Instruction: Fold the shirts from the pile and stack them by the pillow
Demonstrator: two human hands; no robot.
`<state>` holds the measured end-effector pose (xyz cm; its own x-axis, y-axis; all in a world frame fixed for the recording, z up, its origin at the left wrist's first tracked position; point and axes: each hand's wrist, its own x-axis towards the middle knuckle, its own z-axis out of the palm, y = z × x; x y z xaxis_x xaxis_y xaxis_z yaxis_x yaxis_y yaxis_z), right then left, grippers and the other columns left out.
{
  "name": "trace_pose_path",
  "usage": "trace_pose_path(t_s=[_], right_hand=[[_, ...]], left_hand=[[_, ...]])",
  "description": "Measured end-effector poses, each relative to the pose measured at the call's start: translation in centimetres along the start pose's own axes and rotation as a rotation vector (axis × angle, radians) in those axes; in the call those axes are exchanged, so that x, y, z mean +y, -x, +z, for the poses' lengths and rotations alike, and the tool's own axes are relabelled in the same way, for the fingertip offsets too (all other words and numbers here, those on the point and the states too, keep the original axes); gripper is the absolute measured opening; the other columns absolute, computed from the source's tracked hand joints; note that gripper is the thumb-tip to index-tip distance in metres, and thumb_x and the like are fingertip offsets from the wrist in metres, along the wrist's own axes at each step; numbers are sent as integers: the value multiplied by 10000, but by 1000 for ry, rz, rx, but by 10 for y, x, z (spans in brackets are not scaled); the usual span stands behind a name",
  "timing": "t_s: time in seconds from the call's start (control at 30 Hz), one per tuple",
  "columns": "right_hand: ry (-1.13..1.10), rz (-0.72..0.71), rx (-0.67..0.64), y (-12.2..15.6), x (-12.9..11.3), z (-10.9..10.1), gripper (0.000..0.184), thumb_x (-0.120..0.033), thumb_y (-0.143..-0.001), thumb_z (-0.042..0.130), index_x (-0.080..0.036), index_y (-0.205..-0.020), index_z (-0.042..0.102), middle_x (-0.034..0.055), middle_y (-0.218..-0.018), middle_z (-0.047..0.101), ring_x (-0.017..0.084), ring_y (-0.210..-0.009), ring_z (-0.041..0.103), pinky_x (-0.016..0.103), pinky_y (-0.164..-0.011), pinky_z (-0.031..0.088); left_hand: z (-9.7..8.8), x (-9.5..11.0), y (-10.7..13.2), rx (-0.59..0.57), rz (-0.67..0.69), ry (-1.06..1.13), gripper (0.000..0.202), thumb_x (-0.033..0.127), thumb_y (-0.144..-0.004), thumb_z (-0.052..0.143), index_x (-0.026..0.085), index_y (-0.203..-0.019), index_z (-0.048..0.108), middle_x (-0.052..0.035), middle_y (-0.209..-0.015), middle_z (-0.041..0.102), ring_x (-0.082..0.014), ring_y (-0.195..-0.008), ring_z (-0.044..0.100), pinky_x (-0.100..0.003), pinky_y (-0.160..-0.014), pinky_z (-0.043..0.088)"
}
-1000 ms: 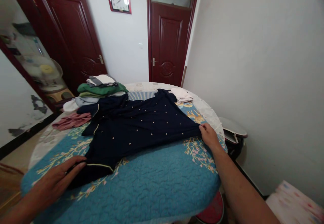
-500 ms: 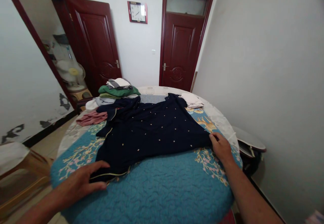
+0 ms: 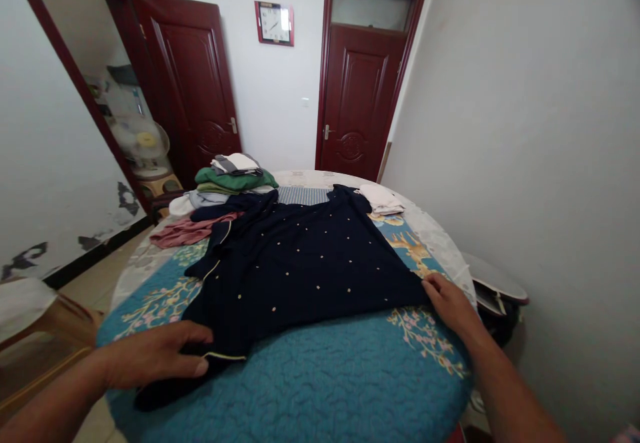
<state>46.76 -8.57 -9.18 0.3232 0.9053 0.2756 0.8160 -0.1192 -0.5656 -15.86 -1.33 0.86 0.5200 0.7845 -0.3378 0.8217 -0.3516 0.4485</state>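
Observation:
A navy shirt (image 3: 310, 256) with small pale flower dots and yellow piping lies spread over the round table. My left hand (image 3: 165, 353) is at its near left part, thumb and fingers closed around the piped cloth, and a dark fold hangs out below the palm. At the near right corner, my right hand (image 3: 447, 299) pinches the hem between thumb and fingers. The cloth is stretched between both hands, with its hem running slantwise across. Its far end reaches toward the back of the table.
Folded clothes in a pile (image 3: 235, 179) stand at the back left, with a pink garment (image 3: 190, 229) beside it. White folded cloth (image 3: 383, 199) lies at the back right. A blue quilted cover (image 3: 340, 369) is on the table. Stools (image 3: 45, 329) stand at the left.
Both hands have drawn the shirt's near edge slightly toward me, the left one also a little left and the right one a little right. More dark cloth shows below my left hand.

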Motion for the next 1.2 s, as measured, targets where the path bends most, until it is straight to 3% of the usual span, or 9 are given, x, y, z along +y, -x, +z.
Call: trace_pose_path(t_s=[0.13, 0.27, 0.4, 0.6, 0.77, 0.9, 1.0, 1.1, 1.2], right_hand=[[102, -13, -116, 3, 13, -9, 294, -484, -916, 455, -273, -842, 647, 71, -856, 739, 282, -822, 677, 390, -768, 482], [380, 47, -132, -21, 3, -10, 191, -349, -863, 544, -241, -793, 685, 118, -803, 729, 285, -772, 686, 384, -738, 473], [381, -106, -112, -58, -61, 16, 259, -307, -896, 547, -190, -1004, 751, 169, -1035, 750, 300, -986, 703, 399, -895, 503], [127, -510, -297, -69, -180, 110, 543, -427, -1007, 463, -158, -1469, 559, 151, -1543, 517, 267, -1435, 469, 414, -1191, 365], [251, -390, -347, -71, -173, 148, 616, -537, -1020, 448, -226, -1550, 476, 123, -1652, 378, 346, -1542, 288, 584, -1237, 209], [293, -241, -241, -83, -134, 140, 617, -545, -1031, 405, -209, -1544, 483, 151, -1654, 365, 378, -1538, 275, 637, -1214, 198], [302, -155, -193, -87, -131, 138, 624, -557, -1021, 417, -209, -1534, 495, 169, -1642, 376, 400, -1526, 283, 677, -1193, 200], [299, -185, -212, -79, -160, 148, 659, -569, -1010, 437, -207, -1560, 459, 171, -1666, 329, 410, -1542, 239, 697, -1189, 189], [237, -443, -367, -64, -198, 159, 662, -599, -1013, 428, -282, -1593, 405, 94, -1696, 293, 350, -1570, 199, 633, -1234, 164]], left_hand=[[-15, -16, -24, -119, -30, 279, 613, 727, -885, 477, 264, -1215, 706, -45, -942, 742, -212, -714, 690, -286, -614, 533], [-27, -54, -74, 388, -137, 94, 557, 655, -898, 473, 190, -1102, 704, -88, -1048, 747, -253, -918, 706, -310, -792, 545], [-29, -82, -121, 745, -393, -192, 654, 551, -901, 479, 78, -1335, 602, -231, -1337, 659, -362, -1231, 619, -408, -992, 480], [-32, -96, -133, 534, -471, -194, 542, 504, -935, 459, 148, -1304, 635, -224, -1259, 706, -396, -1155, 661, -421, -871, 486], [-45, -115, -119, 545, -475, -229, 464, 423, -937, 479, 168, -1291, 636, -206, -1250, 703, -378, -1150, 653, -412, -863, 479], [-38, -97, -113, 657, -487, -310, 492, 408, -935, 500, 137, -1327, 626, -237, -1284, 654, -406, -1184, 608, -484, -935, 471], [-17, -57, -109, 815, -233, -398, 556, 451, -932, 553, 168, -1409, 586, -211, -1434, 563, -405, -1332, 508, -540, -1091, 402], [15, -20, -108, 595, 179, -338, 653, 558, -948, 554, 264, -1528, 497, -130, -1544, 507, -335, -1427, 460, -485, -1186, 365], [40, -3, -107, 417, 284, -333, 639, 608, -970, 507, 376, -1563, 450, -84, -1640, 421, -364, -1513, 363, -589, -1215, 305]])
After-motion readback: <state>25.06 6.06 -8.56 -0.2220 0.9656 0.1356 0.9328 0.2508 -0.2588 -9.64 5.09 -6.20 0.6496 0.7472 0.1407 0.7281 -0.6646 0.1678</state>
